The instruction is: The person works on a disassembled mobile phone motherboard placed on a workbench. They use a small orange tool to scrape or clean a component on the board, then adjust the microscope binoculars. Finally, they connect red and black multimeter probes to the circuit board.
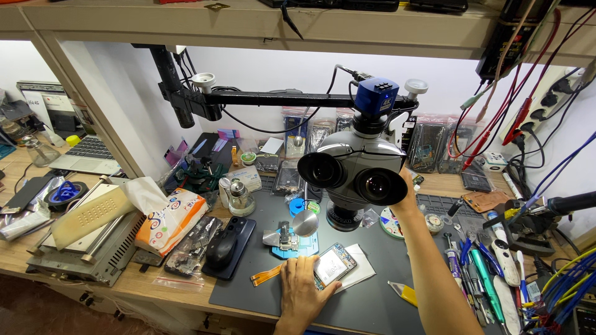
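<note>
The left hand lay nearest the camera, flat on the dark work mat with its fingers spread, not clenched, their tips resting against the edge of a small circuit board. That board sat on a white sheet of paper at the front middle of the mat, just beside an orange ribbon cable that ran out to the left of the hand. Just behind the board stood a blue holder with a metal part clamped on it.

The right hand was raised, reaching up behind the right side of the microscope; the microscope's body hid its fingers, so I could not tell whether it gripped anything. The microscope hung from a black arm fixed to a post at the left, with a blue camera on top.

To the left of the mat lay a black computer mouse on a dark phone, a tissue pack with orange print, and a small glass bottle. To the right, a row of screwdrivers and tweezers lay near the mat's edge, and a yellow-handled blade rested beside the right forearm.
</note>
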